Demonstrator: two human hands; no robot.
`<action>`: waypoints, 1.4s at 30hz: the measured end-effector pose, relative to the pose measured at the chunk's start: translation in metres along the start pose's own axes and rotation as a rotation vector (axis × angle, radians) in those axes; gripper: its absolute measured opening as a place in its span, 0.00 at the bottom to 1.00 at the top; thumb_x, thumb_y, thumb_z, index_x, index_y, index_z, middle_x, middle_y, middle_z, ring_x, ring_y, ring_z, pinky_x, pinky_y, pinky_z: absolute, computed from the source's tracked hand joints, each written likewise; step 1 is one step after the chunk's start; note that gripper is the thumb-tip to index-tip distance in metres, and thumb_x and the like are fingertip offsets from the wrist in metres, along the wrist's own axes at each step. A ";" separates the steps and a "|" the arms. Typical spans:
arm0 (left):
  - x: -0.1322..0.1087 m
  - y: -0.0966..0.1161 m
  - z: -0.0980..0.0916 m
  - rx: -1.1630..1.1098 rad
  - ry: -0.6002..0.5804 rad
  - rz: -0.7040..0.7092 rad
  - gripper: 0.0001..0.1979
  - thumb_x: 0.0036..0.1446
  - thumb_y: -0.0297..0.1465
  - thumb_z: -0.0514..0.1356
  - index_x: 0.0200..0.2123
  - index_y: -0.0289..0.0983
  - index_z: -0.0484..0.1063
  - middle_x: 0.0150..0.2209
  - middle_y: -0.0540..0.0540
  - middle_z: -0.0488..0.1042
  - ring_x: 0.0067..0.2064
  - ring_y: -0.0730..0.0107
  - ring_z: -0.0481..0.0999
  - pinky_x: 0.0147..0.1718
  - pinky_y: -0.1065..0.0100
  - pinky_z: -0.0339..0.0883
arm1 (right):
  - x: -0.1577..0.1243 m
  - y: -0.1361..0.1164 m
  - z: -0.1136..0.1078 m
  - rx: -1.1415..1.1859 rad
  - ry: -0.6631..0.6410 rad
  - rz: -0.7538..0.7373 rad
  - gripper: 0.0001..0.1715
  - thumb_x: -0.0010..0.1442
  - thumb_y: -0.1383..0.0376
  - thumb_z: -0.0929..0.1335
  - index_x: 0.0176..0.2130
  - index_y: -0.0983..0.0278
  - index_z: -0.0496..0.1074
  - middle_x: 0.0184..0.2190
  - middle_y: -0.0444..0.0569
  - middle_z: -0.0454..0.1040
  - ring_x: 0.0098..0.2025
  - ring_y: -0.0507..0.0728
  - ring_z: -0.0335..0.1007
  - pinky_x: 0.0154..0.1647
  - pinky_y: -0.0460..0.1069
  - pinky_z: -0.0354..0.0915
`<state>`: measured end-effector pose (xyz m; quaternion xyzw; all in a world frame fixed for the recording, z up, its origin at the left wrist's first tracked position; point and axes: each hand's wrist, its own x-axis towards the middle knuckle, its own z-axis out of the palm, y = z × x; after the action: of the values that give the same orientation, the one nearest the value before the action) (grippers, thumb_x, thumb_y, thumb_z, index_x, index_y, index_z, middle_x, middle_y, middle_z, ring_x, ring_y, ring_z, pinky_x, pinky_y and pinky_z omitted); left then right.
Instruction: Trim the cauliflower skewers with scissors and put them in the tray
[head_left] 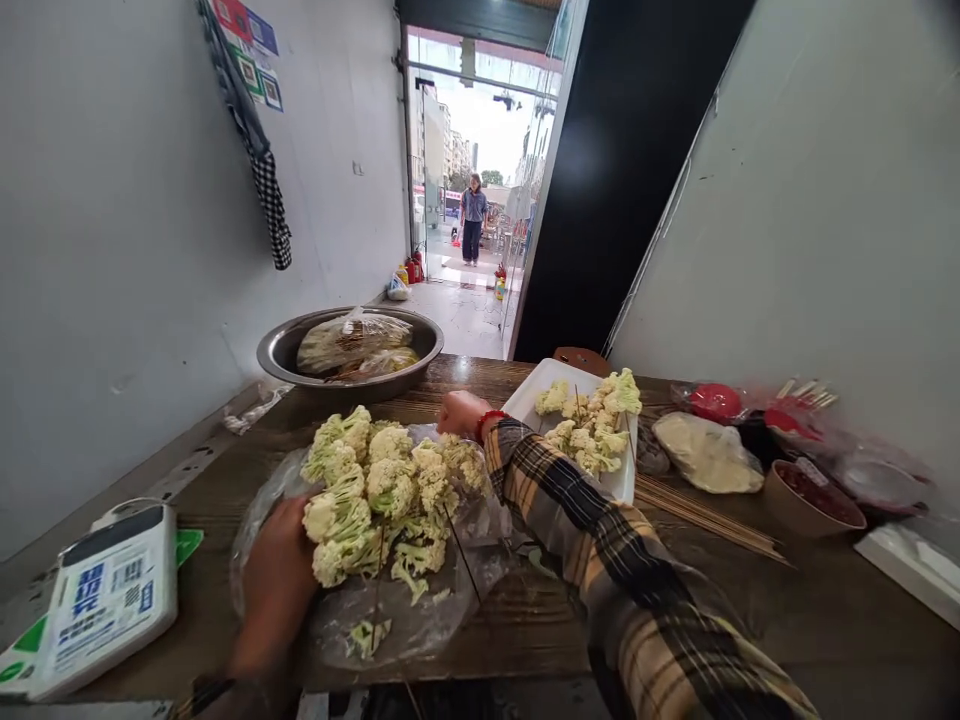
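A heap of pale green-white cauliflower florets (367,480) lies on a clear plastic bag (420,625) in front of me. Against the heap's left side rests my left hand (279,562); its fingers are hidden behind the florets. My right hand (460,411), in a plaid sleeve with a red wristband, reaches to the far side of the heap. Its fingers look curled, and what they hold is hidden. Thin dark sticks (465,555) slant among the near florets. A small loose piece of cauliflower (367,637) sits at the bag's near edge.
A white tray (541,382) with skewered cauliflower stands beyond my right arm. Bamboo skewers (712,515), a brown bowl (780,500) and bagged items lie to the right. A metal basin (274,350) stands at back left, a white QR-code box (112,600) nearer. Someone (472,215) stands beyond the doorway.
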<state>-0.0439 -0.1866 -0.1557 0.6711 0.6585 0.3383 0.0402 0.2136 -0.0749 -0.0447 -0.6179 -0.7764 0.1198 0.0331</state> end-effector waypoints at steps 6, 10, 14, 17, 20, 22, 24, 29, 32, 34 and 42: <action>0.002 0.002 0.005 -0.054 -0.012 0.029 0.16 0.47 0.38 0.53 0.43 0.49 0.67 0.46 0.48 0.76 0.47 0.54 0.75 0.46 0.57 0.69 | 0.003 0.017 -0.007 0.007 0.185 0.082 0.20 0.65 0.58 0.67 0.53 0.65 0.68 0.52 0.53 0.70 0.48 0.58 0.71 0.48 0.58 0.69; 0.006 0.002 0.008 -0.063 -0.066 0.035 0.15 0.49 0.37 0.52 0.42 0.51 0.66 0.44 0.49 0.76 0.47 0.53 0.75 0.46 0.55 0.69 | -0.001 0.028 -0.018 0.057 0.244 0.047 0.18 0.65 0.58 0.66 0.50 0.65 0.70 0.48 0.51 0.73 0.45 0.57 0.72 0.46 0.57 0.70; 0.007 0.006 0.006 -0.038 -0.065 0.028 0.16 0.47 0.36 0.52 0.41 0.50 0.67 0.44 0.47 0.76 0.48 0.53 0.75 0.49 0.55 0.68 | -0.036 0.076 -0.043 0.090 0.333 0.037 0.16 0.68 0.61 0.61 0.46 0.63 0.74 0.42 0.46 0.77 0.42 0.52 0.73 0.44 0.47 0.66; 0.006 0.008 0.005 -0.002 -0.068 0.039 0.17 0.47 0.37 0.52 0.42 0.47 0.67 0.46 0.46 0.76 0.48 0.52 0.75 0.47 0.55 0.69 | -0.088 0.135 -0.062 0.062 0.382 0.122 0.20 0.68 0.62 0.58 0.43 0.65 0.76 0.37 0.47 0.79 0.36 0.51 0.73 0.37 0.45 0.62; 0.005 0.007 0.007 0.016 -0.058 0.071 0.17 0.48 0.35 0.52 0.43 0.44 0.68 0.46 0.43 0.76 0.47 0.52 0.75 0.46 0.56 0.69 | -0.142 0.189 -0.065 -0.004 0.399 0.256 0.18 0.64 0.62 0.62 0.32 0.67 0.77 0.31 0.50 0.79 0.34 0.53 0.72 0.35 0.45 0.60; 0.004 0.006 0.008 0.026 -0.047 0.084 0.16 0.49 0.34 0.51 0.43 0.42 0.68 0.46 0.41 0.76 0.47 0.52 0.75 0.45 0.56 0.69 | -0.166 0.212 -0.056 -0.043 0.400 0.347 0.19 0.61 0.59 0.64 0.27 0.67 0.76 0.28 0.53 0.78 0.33 0.55 0.72 0.34 0.46 0.58; 0.004 0.007 0.008 0.030 -0.045 0.086 0.15 0.50 0.34 0.52 0.41 0.40 0.69 0.46 0.40 0.76 0.47 0.52 0.75 0.45 0.56 0.69 | -0.177 0.223 -0.041 -0.059 0.408 0.410 0.19 0.60 0.57 0.66 0.26 0.67 0.76 0.28 0.55 0.78 0.33 0.56 0.72 0.33 0.47 0.58; 0.000 0.012 0.005 0.029 -0.048 0.086 0.16 0.51 0.31 0.51 0.42 0.37 0.71 0.45 0.38 0.76 0.47 0.54 0.75 0.46 0.58 0.68 | -0.172 0.223 -0.011 -0.009 0.489 0.472 0.10 0.55 0.61 0.68 0.33 0.66 0.76 0.32 0.56 0.78 0.37 0.59 0.73 0.36 0.48 0.59; -0.003 0.015 0.004 0.016 -0.048 0.092 0.17 0.52 0.30 0.50 0.43 0.35 0.71 0.46 0.37 0.76 0.49 0.55 0.74 0.48 0.60 0.67 | -0.172 0.224 -0.004 0.081 0.559 0.479 0.10 0.51 0.66 0.66 0.35 0.66 0.76 0.31 0.55 0.78 0.36 0.59 0.73 0.36 0.49 0.59; -0.004 0.015 0.005 0.013 -0.038 0.088 0.17 0.52 0.29 0.50 0.44 0.35 0.72 0.47 0.37 0.76 0.49 0.56 0.74 0.49 0.60 0.66 | -0.175 0.225 -0.003 0.164 0.606 0.480 0.10 0.49 0.67 0.66 0.32 0.66 0.75 0.28 0.53 0.78 0.33 0.58 0.72 0.34 0.49 0.60; -0.009 0.013 0.009 0.000 -0.017 0.072 0.17 0.53 0.28 0.52 0.46 0.37 0.72 0.47 0.39 0.76 0.50 0.56 0.73 0.50 0.60 0.66 | -0.184 0.182 -0.006 0.595 0.871 0.403 0.15 0.50 0.60 0.63 0.33 0.66 0.72 0.14 0.39 0.62 0.15 0.50 0.53 0.17 0.46 0.53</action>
<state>-0.0276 -0.1928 -0.1595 0.6971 0.6337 0.3337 0.0337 0.4307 -0.2141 -0.0621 -0.7102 -0.4906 0.0713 0.4998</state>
